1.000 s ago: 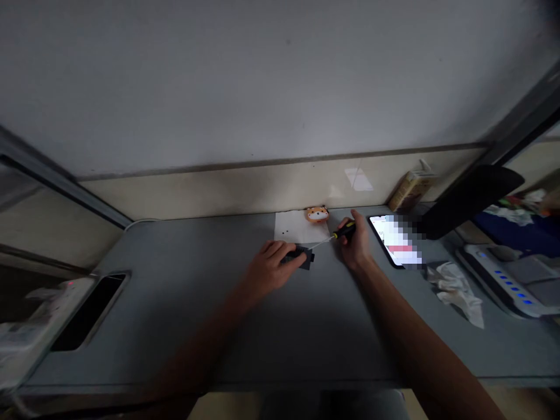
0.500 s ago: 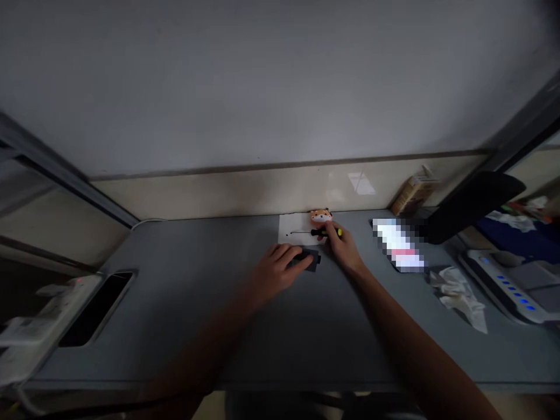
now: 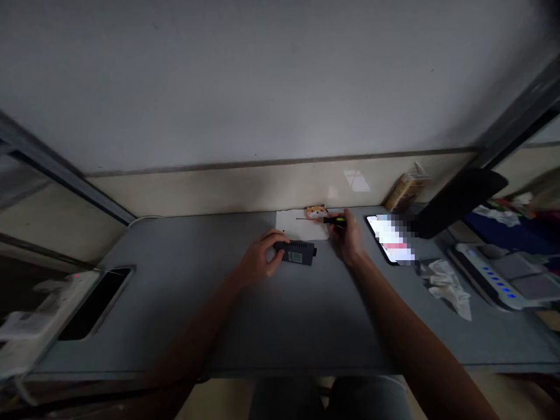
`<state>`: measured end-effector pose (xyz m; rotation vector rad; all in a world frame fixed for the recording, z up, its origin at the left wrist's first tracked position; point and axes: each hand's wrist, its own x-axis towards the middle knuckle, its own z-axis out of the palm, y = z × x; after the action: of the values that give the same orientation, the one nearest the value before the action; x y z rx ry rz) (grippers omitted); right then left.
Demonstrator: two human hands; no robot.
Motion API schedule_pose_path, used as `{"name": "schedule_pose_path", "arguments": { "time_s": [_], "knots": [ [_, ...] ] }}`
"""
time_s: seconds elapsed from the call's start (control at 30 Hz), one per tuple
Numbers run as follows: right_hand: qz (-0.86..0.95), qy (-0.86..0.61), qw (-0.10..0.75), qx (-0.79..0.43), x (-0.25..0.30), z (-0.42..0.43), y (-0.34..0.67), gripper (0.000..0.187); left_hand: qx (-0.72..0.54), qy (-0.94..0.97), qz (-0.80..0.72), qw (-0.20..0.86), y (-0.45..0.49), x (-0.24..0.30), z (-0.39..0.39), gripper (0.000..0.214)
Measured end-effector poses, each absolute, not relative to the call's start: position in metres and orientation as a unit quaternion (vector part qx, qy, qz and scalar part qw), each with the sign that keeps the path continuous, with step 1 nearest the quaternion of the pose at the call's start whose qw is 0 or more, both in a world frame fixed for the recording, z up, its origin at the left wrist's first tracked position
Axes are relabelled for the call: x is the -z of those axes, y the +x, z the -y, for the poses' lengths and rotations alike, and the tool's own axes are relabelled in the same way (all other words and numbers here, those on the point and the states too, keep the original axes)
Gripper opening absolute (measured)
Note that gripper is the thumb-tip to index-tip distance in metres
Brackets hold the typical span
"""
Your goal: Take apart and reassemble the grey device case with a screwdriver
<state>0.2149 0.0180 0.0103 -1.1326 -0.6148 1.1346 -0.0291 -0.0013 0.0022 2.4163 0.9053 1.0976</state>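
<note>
My left hand (image 3: 263, 256) is closed on the left end of a small dark rectangular box (image 3: 300, 253). Slots run along the box's far edge, a pale label is on its top, and a small tab sticks out at its right end; its exact kind is unclear. A screwdriver (image 3: 335, 221) with a black and yellow handle is in my right hand (image 3: 349, 238), its thin shaft pointing left over a white sheet of paper (image 3: 289, 223). At the back of the sheet sits an orange and white animal-faced item (image 3: 315, 212). One tiny dark speck lies on the paper's left part.
A lit phone (image 3: 389, 238) lies right of my right hand, near crumpled tissue (image 3: 446, 286) and a white device with blue lights (image 3: 499, 280). A carton (image 3: 405, 189) stands against the wall. At far left are a dark phone (image 3: 97, 303) and a power strip (image 3: 74, 297).
My left hand has shifted left on the dark box, uncovering its label and slots. The screwdriver has risen a little off the paper in my right hand. The view has tilted slightly.
</note>
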Motion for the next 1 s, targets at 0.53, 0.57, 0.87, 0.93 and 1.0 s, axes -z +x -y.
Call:
{"name": "schedule_pose_path", "arguments": {
  "time_s": [0.53,0.57,0.87,0.93,1.0],
  "knots": [
    [0.254,-0.505,0.688,-0.455,-0.009,-0.021,0.237,0.056,-0.302,0.782,-0.433,0.331,-0.024,0.02,-0.015,0.022],
    [0.259,-0.502,0.69,-0.453,-0.01,-0.021,0.237,0.056,-0.286,0.793,-0.422,0.334,-0.026,0.017,-0.013,0.027],
    [0.267,-0.496,0.703,-0.435,-0.01,-0.02,0.237,0.049,-0.222,0.844,-0.369,0.32,-0.022,-0.003,0.008,0.074],
    [0.259,-0.505,0.7,-0.435,-0.012,-0.02,0.238,0.044,-0.234,0.836,-0.37,0.332,-0.022,-0.006,0.008,0.067],
    [0.26,-0.505,0.7,-0.433,-0.014,-0.018,0.239,0.039,-0.235,0.827,-0.374,0.348,-0.022,-0.009,0.007,0.056]
  ]
}}
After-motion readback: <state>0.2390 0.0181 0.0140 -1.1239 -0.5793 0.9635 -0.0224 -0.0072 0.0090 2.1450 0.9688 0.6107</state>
